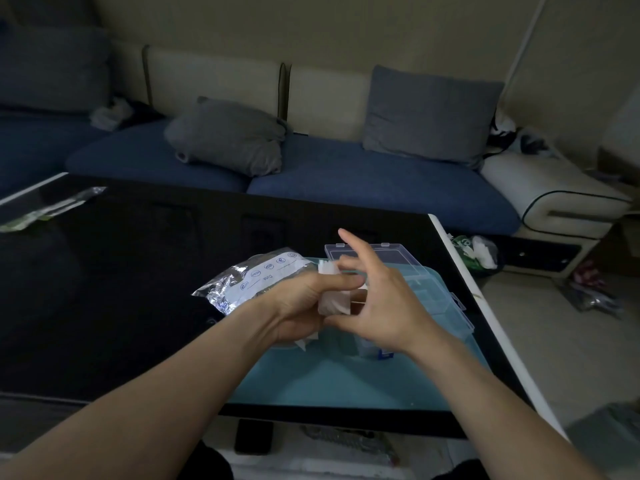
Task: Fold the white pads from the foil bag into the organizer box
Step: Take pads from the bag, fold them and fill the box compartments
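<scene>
Fingers (346, 284) of both hands pinch a white pad (333, 303) above the open organizer box (429, 289).

Home living room: blue sofa (346, 181), cushions (429, 116), coffee table (138, 271).

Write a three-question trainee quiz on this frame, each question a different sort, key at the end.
1. True or false: the organizer box has its lid shut.
2. Which hands hold the white pad? A) left hand only B) right hand only C) both
3. Fill in: the foil bag lies to the ___ of the box.

Key: 1 false, the lid stands open; 2 C; 3 left.
</scene>
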The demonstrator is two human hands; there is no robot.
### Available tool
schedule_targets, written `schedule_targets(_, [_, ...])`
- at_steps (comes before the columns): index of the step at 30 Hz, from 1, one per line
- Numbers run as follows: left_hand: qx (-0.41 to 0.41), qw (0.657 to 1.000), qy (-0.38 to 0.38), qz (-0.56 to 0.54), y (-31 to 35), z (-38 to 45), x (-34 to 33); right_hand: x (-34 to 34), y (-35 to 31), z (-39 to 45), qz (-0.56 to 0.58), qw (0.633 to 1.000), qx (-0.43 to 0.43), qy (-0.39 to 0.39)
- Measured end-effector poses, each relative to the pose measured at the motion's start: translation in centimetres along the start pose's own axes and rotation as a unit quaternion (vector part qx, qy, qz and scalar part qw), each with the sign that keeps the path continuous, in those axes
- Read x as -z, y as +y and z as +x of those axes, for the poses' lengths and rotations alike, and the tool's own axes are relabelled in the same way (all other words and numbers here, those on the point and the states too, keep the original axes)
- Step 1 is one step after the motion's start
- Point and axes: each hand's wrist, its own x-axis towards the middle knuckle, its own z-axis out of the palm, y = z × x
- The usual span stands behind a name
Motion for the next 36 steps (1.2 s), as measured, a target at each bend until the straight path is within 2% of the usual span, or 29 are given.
schedule_targets(4, [-0.003,1.0,-0.003,0.01,-0.1,0.3,0.3,-0.4,-0.2,0.0,-0.01,1.0,0.001,-0.023])
schedule_targets(7, [0.003,1.0,-0.019,0.004,-0.2,0.0,0.1,-0.7,0.0,0.1,0.004,1.0,0.031,-0.004])
schedule_targets(12, [0.038,0.998,-0.034,0.04,-0.1,-0.2,0.4,-0.5,0.0,0.0,-0.015,0.998,0.011,-0.057])
schedule_targets(17, [0.019,0.999,-0.028,0.002,-0.5,0.2,0.2,-0.5,0.2,0.3,-0.085,0.996,0.012,0.011])
schedule_targets(20, [0.014,1.0,-0.009,0.007,-0.5,0.5,0.5,-0.5,0.4,0.4,-0.081,0.995,0.066,0.003])
schedule_targets(24, [0.024,0.998,-0.057,0.015,-0.5,0.2,0.6,-0.5,-0.2,0.4,-0.107,0.985,0.133,-0.032])
schedule_targets(29, [0.066,0.99,-0.095,0.078,-0.7,0.0,0.9,0.8,-0.7,-0.2,-0.053,0.992,0.043,-0.102])
schedule_targets(33, [0.103,0.979,-0.13,0.119,-0.8,0.1,1.0,2.1,-0.1,-0.7,0.047,0.989,0.002,-0.137])
schedule_targets(36, [0.117,0.973,-0.161,0.114,-0.7,0.1,0.9,2.4,0.1,-1.0,0.074,0.986,-0.009,-0.149])
